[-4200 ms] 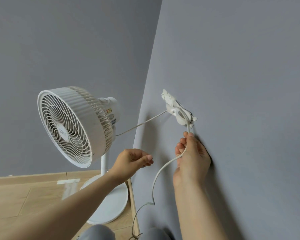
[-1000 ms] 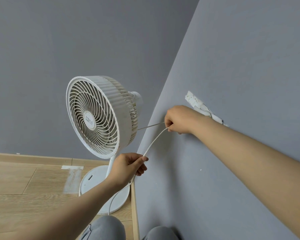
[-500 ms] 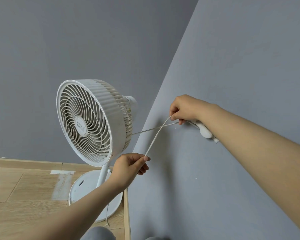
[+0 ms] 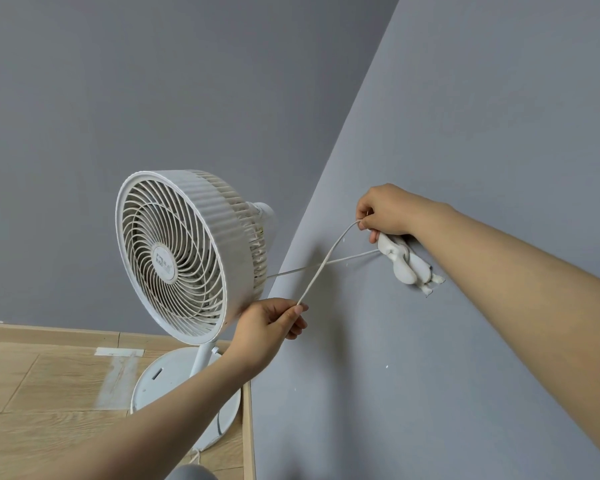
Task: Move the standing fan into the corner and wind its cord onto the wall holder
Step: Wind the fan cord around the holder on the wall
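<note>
While I am looking down through the head camera, I am taking the wall holder [image 4: 407, 266] as my landmark. It is fixed to the grey wall [image 4: 482, 133] on my right, and my right hand [image 4: 383, 213] is hovering just above and to the left of it, closed in a pinch on the cord [image 4: 326, 261], the other fingers curled in. I am holding that point high, I judge, so I can lead the cord over the top of the holder for a turn. A wrap or so seems to be sitting on it already, though I cannot tell how many.

Below and well to the left of the holder, my left hand [image 4: 269, 329] is pinching the same cord between thumb and forefinger, the rest loosely folded. I am keeping the span between my hands taut, likely so the slack feeds without tangling.

A second run of cord is leaving the left end of the holder and going to the back of the fan [image 4: 179, 252], crossing the span I am holding. That crossing is what could snag.

The fan is standing upright to the left of the holder and lower, its base [image 4: 160, 379] on the wooden floor [image 4: 32, 393] by the corner where the two walls meet, so that part looks done. Its head is sitting close to my left hand, leaving little room to swing the cord.
</note>
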The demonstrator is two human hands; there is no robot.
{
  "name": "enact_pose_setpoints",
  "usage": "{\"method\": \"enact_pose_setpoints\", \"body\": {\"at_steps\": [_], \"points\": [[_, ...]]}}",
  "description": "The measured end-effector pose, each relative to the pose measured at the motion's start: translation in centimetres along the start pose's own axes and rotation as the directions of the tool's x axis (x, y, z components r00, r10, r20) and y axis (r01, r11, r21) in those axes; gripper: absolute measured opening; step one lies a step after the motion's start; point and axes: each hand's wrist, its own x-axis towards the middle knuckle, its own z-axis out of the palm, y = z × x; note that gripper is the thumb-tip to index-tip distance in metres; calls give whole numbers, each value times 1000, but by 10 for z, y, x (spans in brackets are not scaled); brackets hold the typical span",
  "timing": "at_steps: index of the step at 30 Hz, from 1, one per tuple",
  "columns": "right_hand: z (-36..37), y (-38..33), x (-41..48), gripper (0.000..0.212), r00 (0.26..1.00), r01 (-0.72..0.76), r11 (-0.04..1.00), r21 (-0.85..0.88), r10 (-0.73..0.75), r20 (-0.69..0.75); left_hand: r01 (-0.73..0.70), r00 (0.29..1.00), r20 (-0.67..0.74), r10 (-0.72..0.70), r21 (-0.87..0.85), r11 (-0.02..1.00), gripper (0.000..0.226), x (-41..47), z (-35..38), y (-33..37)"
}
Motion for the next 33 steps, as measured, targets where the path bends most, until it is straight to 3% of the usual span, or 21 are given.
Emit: {"method": "enact_pose_setpoints", "body": {"at_steps": [4, 9, 21, 33], "points": [[-10, 3, -3, 13, 998, -4, 996, -86, -2, -67, 12, 1000, 0, -12, -19, 1000, 19, -1, 3, 1], [-16, 5, -13, 24, 996, -23, 999, -32, 20, -86, 0, 1000, 3, 0, -30, 1000, 18, -3, 7, 9], [-29, 10, -50, 13, 983, -36, 998, 56, 45, -178, -44, 999, -19, 44, 9, 999, 20, -18, 11, 27], [-34, 10, -108, 11, 973, 0, 990, -141, -32, -228, -24, 999, -22, 25, 44, 999, 18, -51, 10, 38]]}}
